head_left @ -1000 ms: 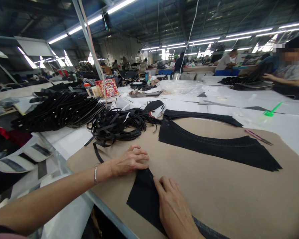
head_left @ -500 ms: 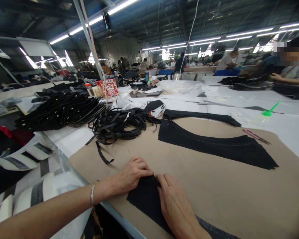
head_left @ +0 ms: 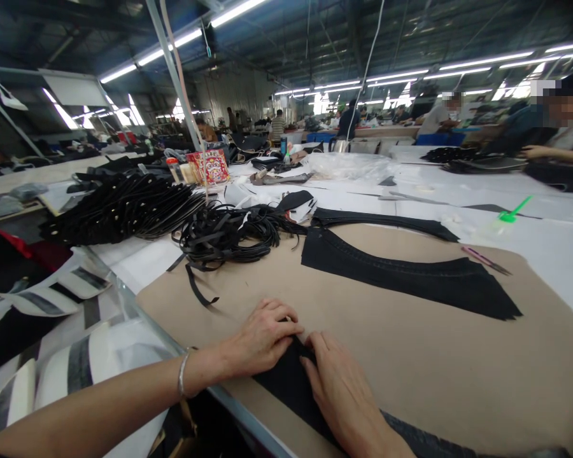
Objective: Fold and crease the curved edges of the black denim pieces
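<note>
A black fabric piece (head_left: 289, 380) lies on the brown board (head_left: 424, 362) close to the table's front edge, its lower part curving away to the right. My left hand (head_left: 267, 334) pinches the far end of the piece, thumb and fingers closed at its top corner. Just beside it, my right hand (head_left: 337, 385) presses on the right-hand edge with curled fingers, thumb against the cloth. The hands are a small gap apart, and the right palm covers part of the fabric. Farther back, a stack of curved black pieces (head_left: 405, 272) lies flat.
A tangle of black strips (head_left: 229, 235) sits at the board's far left, beside a pile of black pieces (head_left: 128, 210). Pink-handled scissors (head_left: 486, 259) and a green brush (head_left: 509, 215) lie right. Striped white material (head_left: 71, 356) hangs left of the table edge. A co-worker (head_left: 549, 133) is at far right.
My left hand has shifted slightly right along the top edge and covers more of the black fabric piece's left side. The right hand has moved a little to the right. The view has shifted slightly.
</note>
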The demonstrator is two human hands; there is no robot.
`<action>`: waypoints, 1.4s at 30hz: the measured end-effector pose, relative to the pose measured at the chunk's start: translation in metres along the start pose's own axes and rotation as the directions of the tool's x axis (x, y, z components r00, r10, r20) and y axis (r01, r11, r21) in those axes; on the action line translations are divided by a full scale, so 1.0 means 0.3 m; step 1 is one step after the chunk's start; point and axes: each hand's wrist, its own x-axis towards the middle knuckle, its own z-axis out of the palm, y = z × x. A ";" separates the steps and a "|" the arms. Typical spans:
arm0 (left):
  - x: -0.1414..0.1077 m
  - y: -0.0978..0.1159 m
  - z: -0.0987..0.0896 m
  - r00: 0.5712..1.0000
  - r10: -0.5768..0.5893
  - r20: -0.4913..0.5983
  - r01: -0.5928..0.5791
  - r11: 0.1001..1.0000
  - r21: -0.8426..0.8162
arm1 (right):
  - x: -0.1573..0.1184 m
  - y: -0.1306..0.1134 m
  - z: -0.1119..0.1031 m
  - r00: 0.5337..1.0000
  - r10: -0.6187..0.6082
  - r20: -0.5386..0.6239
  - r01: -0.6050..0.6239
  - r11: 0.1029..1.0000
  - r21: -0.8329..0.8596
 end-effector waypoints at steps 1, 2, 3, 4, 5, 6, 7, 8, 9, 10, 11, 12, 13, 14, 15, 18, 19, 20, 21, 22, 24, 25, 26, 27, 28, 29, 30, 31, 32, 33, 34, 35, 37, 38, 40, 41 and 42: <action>0.010 0.014 0.006 1.000 0.003 0.024 -0.002 1.000 -0.023 | -0.003 -0.001 -0.004 1.000 0.001 -0.003 -0.001 1.000 0.003; 0.019 0.024 0.011 0.999 0.008 0.051 -0.006 0.999 -0.038 | -0.006 -0.002 -0.009 1.000 0.004 -0.004 -0.004 1.000 0.007; 0.027 0.031 0.015 0.997 0.014 0.072 -0.010 0.999 -0.045 | -0.010 -0.002 -0.016 1.000 0.007 -0.001 -0.007 1.000 0.011; 0.034 0.035 0.017 0.996 0.020 0.086 -0.016 0.999 -0.044 | -0.013 -0.002 -0.024 1.000 0.015 0.006 -0.015 1.000 0.016; 0.040 0.036 0.019 0.995 0.027 0.093 -0.024 0.999 -0.042 | -0.016 -0.002 -0.033 1.000 0.024 0.017 -0.024 0.999 0.022; 0.043 0.037 0.019 0.994 0.037 0.099 -0.033 0.999 -0.041 | -0.018 -0.001 -0.042 0.999 0.031 0.028 -0.032 0.999 0.032; 0.046 0.037 0.020 0.993 0.047 0.105 -0.043 0.998 -0.045 | -0.021 0.001 -0.050 0.999 0.037 0.038 -0.038 0.998 0.043; 0.047 0.037 0.020 0.992 0.056 0.113 -0.051 0.997 -0.053 | -0.024 0.002 -0.058 0.998 0.039 0.045 -0.042 0.998 0.054; 0.047 0.038 0.020 0.991 0.062 0.119 -0.055 0.997 -0.063 | -0.026 0.005 -0.064 0.998 0.041 0.051 -0.044 0.997 0.064; 0.047 0.039 0.021 0.990 0.065 0.122 -0.056 0.996 -0.072 | -0.029 0.007 -0.069 0.997 0.044 0.055 -0.048 0.996 0.071; 0.046 0.041 0.023 0.990 0.064 0.123 -0.055 0.995 -0.080 | -0.031 0.010 -0.072 0.997 0.050 0.060 -0.054 0.996 0.075; 0.045 0.042 0.025 0.990 0.064 0.122 -0.054 0.995 -0.085 | -0.033 0.012 -0.073 0.996 0.056 0.066 -0.061 0.995 0.080; 0.044 0.044 0.028 0.991 0.064 0.121 -0.054 0.995 -0.088 | -0.035 0.015 -0.074 0.996 0.061 0.072 -0.067 0.994 0.087; 0.042 0.044 0.031 0.991 0.065 0.118 -0.054 0.995 -0.090 | -0.037 0.019 -0.073 0.995 0.064 0.076 -0.071 0.993 0.098; 0.039 0.044 0.034 0.991 0.064 0.115 -0.054 0.995 -0.089 | -0.038 0.023 -0.071 0.995 0.066 0.077 -0.074 0.991 0.111; 0.030 0.038 0.043 0.992 0.057 0.112 -0.048 0.995 -0.086 | -0.044 0.035 -0.061 0.997 0.050 0.063 -0.060 0.985 0.162; 0.026 0.036 0.045 0.992 0.055 0.111 -0.045 0.995 -0.086 | -0.046 0.040 -0.057 0.998 0.041 0.056 -0.051 0.983 0.176; 0.022 0.033 0.048 0.993 0.055 0.108 -0.046 0.995 -0.086 | -0.050 0.045 -0.053 0.998 0.030 0.049 -0.038 0.981 0.188; 0.018 0.031 0.050 0.993 0.057 0.105 -0.048 0.995 -0.084 | -0.054 0.050 -0.049 0.999 0.016 0.044 -0.024 0.980 0.198; 0.014 0.029 0.052 0.993 0.061 0.101 -0.053 0.995 -0.082 | -0.058 0.055 -0.046 0.999 0.002 0.041 -0.010 0.979 0.205; 0.005 0.027 0.056 0.993 0.072 0.097 -0.064 0.995 -0.082 | -0.068 0.066 -0.040 0.999 -0.025 0.035 0.017 0.976 0.217; 0.001 0.028 0.057 0.992 0.075 0.097 -0.067 0.994 -0.083 | -0.073 0.072 -0.037 0.999 -0.037 0.035 0.029 0.974 0.223; -0.002 0.028 0.058 0.992 0.074 0.099 -0.065 0.994 -0.086 | -0.079 0.077 -0.034 0.998 -0.051 0.035 0.041 0.972 0.231; -0.006 0.030 0.058 0.992 0.071 0.100 -0.062 0.994 -0.090 | -0.084 0.083 -0.032 0.997 -0.064 0.033 0.054 0.970 0.238; -0.009 0.033 0.058 0.993 0.066 0.102 -0.056 0.994 -0.092 | -0.088 0.088 -0.030 0.997 -0.078 0.031 0.068 0.967 0.245; -0.012 0.036 0.057 0.993 0.057 0.104 -0.048 0.995 -0.090 | -0.093 0.092 -0.028 0.996 -0.090 0.027 0.080 0.965 0.251; -0.015 0.040 0.056 0.993 0.050 0.105 -0.041 0.995 -0.086 | -0.097 0.096 -0.027 0.995 -0.101 0.024 0.092 0.962 0.256; -0.017 0.045 0.054 0.993 0.046 0.109 -0.037 0.996 -0.081 | -0.101 0.099 -0.026 0.994 -0.110 0.020 0.101 0.960 0.260; -0.020 0.051 0.051 0.993 0.043 0.114 -0.035 0.996 -0.076 | -0.105 0.102 -0.025 0.993 -0.116 0.014 0.108 0.958 0.265; -0.022 0.057 0.047 0.992 0.042 0.122 -0.034 0.997 -0.071 | -0.110 0.104 -0.026 0.993 -0.119 0.010 0.112 0.957 0.268; -0.023 0.064 0.043 0.990 0.044 0.132 -0.035 0.997 -0.065 | -0.114 0.106 -0.027 0.993 -0.120 0.007 0.114 0.956 0.271; -0.025 0.070 0.038 0.989 0.046 0.142 -0.038 0.998 -0.059 | -0.119 0.108 -0.028 0.993 -0.120 0.004 0.115 0.955 0.273; -0.028 0.082 0.029 0.985 0.050 0.164 -0.044 0.998 -0.041 | -0.129 0.113 -0.032 0.993 -0.122 0.001 0.117 0.954 0.277; -0.030 0.086 0.025 0.984 0.053 0.173 -0.049 0.998 -0.028 | -0.134 0.116 -0.035 0.992 -0.125 0.000 0.120 0.953 0.278; -0.034 0.090 0.021 0.981 0.061 0.184 -0.062 0.998 -0.001 | -0.143 0.124 -0.039 0.991 -0.133 -0.007 0.130 0.952 0.279; -0.037 0.091 0.020 0.980 0.068 0.186 -0.071 0.997 0.010 | -0.147 0.129 -0.042 0.991 -0.136 -0.011 0.133 0.952 0.277; -0.041 0.090 0.021 0.980 0.077 0.186 -0.082 0.996 0.019 | -0.151 0.133 -0.044 0.991 -0.137 -0.012 0.135 0.952 0.273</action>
